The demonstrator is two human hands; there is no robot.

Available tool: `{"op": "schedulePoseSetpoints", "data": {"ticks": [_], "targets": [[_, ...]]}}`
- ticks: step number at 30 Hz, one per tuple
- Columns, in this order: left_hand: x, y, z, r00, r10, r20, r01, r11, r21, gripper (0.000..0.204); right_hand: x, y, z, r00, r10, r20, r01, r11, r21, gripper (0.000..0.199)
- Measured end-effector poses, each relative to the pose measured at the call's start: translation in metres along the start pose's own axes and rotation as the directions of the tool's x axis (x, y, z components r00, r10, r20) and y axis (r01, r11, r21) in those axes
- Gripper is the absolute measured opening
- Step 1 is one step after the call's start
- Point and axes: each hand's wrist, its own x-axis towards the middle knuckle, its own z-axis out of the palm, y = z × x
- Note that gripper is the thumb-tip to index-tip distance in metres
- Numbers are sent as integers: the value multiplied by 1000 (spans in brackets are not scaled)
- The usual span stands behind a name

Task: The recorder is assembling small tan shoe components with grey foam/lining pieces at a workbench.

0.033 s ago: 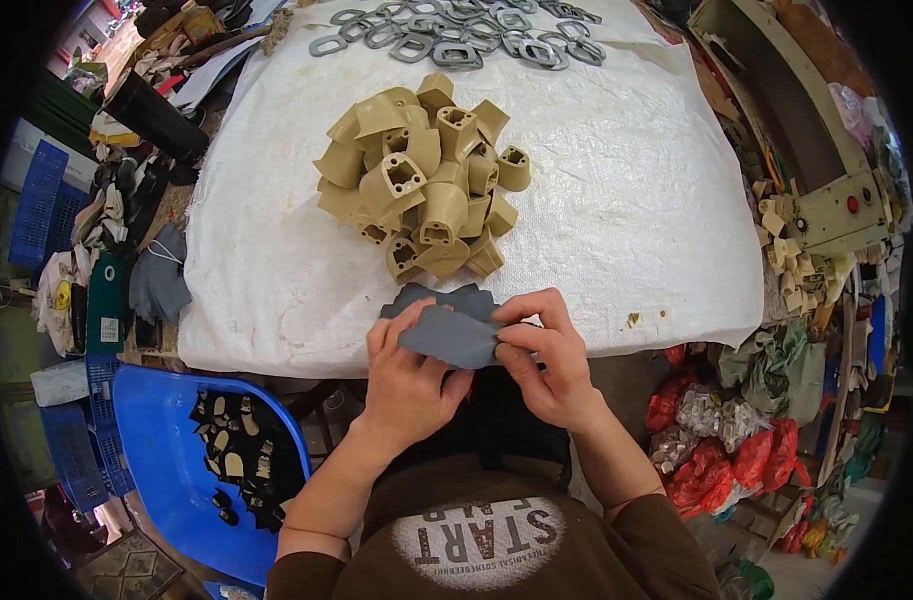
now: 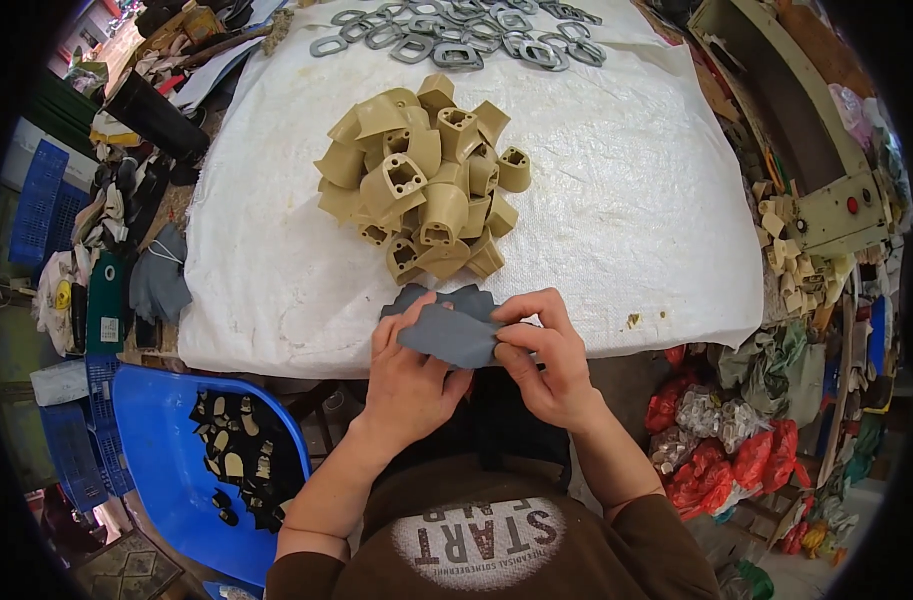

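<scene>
My left hand grips a thin blue-grey sheet piece from below and the left, at the near edge of the table. With thumb and fingers my right hand pinches the right end of the same piece. Just behind it are more dark grey pieces with pointed edges, partly hidden by the front one and my fingers. Beyond my hands lies a heap of tan shoe heels, hollow with small holes in their ends.
A white woven sheet covers the table, with grey oval rings at its far edge. A blue basin holding black and tan pieces stands at lower left. Tied grey pieces lie left; red bags sit at lower right.
</scene>
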Motion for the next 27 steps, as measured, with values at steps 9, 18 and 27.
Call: {"op": "schedulePoseSetpoints", "data": {"ticks": [9,18,27], "targets": [[-1,9,-14,999,-34,22,35,998,-49,32,-3,2,-5,1000,15,-8,-15,999,-43,23],[-6,17,-2,805,-508,307,271,-144,-952,29,17,23,-2,976,130,-172,-169,958,-232,32],[14,7,3,829,-491,267,101,-338,-936,38,32,63,25,980,135,-145,-198,697,-689,37]]}}
